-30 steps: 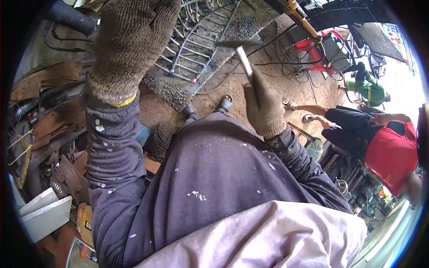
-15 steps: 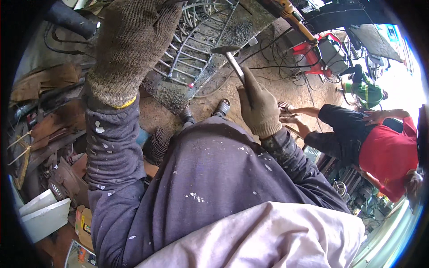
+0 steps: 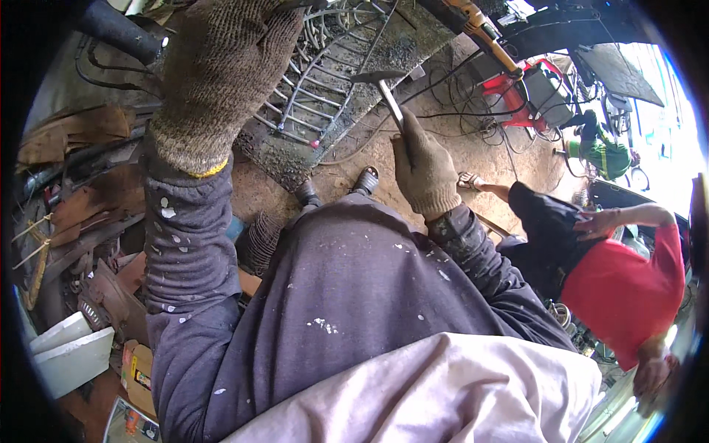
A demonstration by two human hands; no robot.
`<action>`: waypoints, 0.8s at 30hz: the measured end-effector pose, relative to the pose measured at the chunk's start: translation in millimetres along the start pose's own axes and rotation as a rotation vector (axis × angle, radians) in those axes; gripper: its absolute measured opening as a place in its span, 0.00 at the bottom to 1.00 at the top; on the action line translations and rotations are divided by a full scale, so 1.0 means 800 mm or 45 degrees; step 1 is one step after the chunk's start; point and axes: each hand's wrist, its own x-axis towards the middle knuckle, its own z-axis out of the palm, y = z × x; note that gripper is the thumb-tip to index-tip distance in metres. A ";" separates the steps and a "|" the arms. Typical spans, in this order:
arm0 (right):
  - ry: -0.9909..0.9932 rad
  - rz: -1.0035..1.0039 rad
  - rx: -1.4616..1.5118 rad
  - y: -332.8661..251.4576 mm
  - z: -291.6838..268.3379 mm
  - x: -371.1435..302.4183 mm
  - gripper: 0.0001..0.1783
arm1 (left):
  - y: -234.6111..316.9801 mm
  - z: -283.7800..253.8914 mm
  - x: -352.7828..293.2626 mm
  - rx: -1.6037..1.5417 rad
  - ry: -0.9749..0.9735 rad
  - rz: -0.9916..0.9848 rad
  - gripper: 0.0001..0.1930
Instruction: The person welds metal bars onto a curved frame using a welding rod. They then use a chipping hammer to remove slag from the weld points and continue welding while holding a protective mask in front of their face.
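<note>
One hammer (image 3: 390, 102) is in the right hand (image 3: 426, 166), whose gloved fingers are wrapped round its pale handle; the dark head points up and out, seen against the worktop's edge. Whether it touches anything there I cannot tell. Just beside the head lies one lattice of metal rods (image 3: 323, 92), several crossbars joined to longer rods, with a single pinkish spot at its near corner. It rests on one grimy worktop (image 3: 284, 159) strewn with dark grit.

The left hand (image 3: 221, 70), the second of two in brown knitted gloves, is raised at the upper edge; its fingertips are cut off, so its grip cannot be told.

Below the worktop show two sandalled feet (image 3: 365, 181), and left of them one wire coil (image 3: 260, 240). At the lower left stand two white slabs (image 3: 74, 354). Toward the upper right are one yellow power tool (image 3: 480, 29) and one red stool (image 3: 521, 117) among tangled cables. Two other people are there: one in red (image 3: 628, 303), one in green (image 3: 609, 153).
</note>
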 end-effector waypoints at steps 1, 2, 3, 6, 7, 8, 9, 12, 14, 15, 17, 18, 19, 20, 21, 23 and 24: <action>-0.003 -0.005 0.002 -0.004 -0.005 0.002 0.26 | -0.003 -0.001 0.000 0.033 -0.007 -0.013 0.13; 0.084 -0.033 0.031 -0.009 -0.011 0.003 0.27 | -0.001 -0.002 -0.002 0.016 -0.026 -0.054 0.13; 0.174 -0.051 0.056 -0.011 -0.014 0.002 0.27 | -0.002 -0.003 -0.003 0.000 -0.036 -0.095 0.12; 0.168 -0.064 0.010 0.004 -0.001 0.001 0.27 | -0.005 0.000 -0.003 -0.039 -0.041 -0.136 0.12; 0.064 -0.018 -0.040 0.005 -0.001 0.003 0.27 | -0.004 -0.001 0.000 -0.035 -0.019 -0.100 0.12; 0.142 -0.092 -0.017 0.006 -0.003 0.003 0.27 | 0.000 0.000 0.006 -0.035 -0.013 -0.098 0.12; 0.139 -0.091 -0.013 0.004 -0.003 0.001 0.27 | 0.012 0.003 0.017 -0.195 0.013 -0.104 0.15; 0.095 -0.031 0.035 -0.006 -0.004 0.001 0.28 | 0.043 -0.001 0.030 -0.378 0.103 -0.099 0.18; 0.064 -0.003 0.001 0.000 -0.006 -0.001 0.27 | 0.044 0.001 0.031 -0.396 0.174 -0.079 0.18; 0.022 0.025 -0.023 0.002 -0.005 -0.003 0.27 | 0.038 0.006 0.028 -0.406 0.165 -0.091 0.17; 0.201 -0.103 0.067 0.006 -0.003 0.001 0.27 | 0.039 0.008 0.027 -0.417 0.152 -0.104 0.16; 0.260 -0.100 0.124 0.003 -0.007 0.005 0.27 | 0.035 0.007 0.027 -0.408 0.154 -0.094 0.16; 0.320 -0.098 0.182 0.000 -0.013 0.009 0.27 | 0.033 0.007 0.028 -0.398 0.150 -0.093 0.16; 0.265 -0.025 0.167 -0.008 -0.022 0.011 0.27 | 0.033 0.007 0.030 -0.396 0.149 -0.091 0.16; 0.269 -0.024 0.167 -0.007 -0.022 0.012 0.27 | 0.033 0.008 0.031 -0.396 0.144 -0.085 0.16; 0.333 0.007 0.263 -0.004 -0.014 0.015 0.25 | 0.032 0.009 0.031 -0.387 0.139 -0.072 0.16; 0.371 -0.108 0.165 0.001 -0.004 0.018 0.28 | 0.032 0.009 0.031 -0.383 0.137 -0.068 0.16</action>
